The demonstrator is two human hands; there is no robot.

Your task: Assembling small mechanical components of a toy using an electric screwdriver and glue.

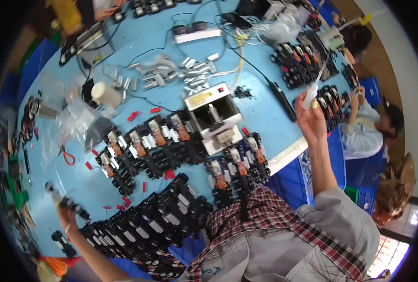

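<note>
At the left edge of the table, my left hand is closed on a small black toy-car chassis, which is slightly blurred. My right hand is raised over the right table edge, its fingers wrapped round a white squeeze bottle with a thin tapered nozzle pointing up and away. In front of me stand dense rows of black wheeled chassis with silver cylinders on them. Behind them, another row carries silver cylinders and orange-brown parts. A smaller group sits near my apron.
A white box-shaped device with a dark opening stands mid-table. Loose silver cylinders, a cream bottle, red-handled pliers and a power strip with cables lie beyond. A co-worker sits at right, near more chassis.
</note>
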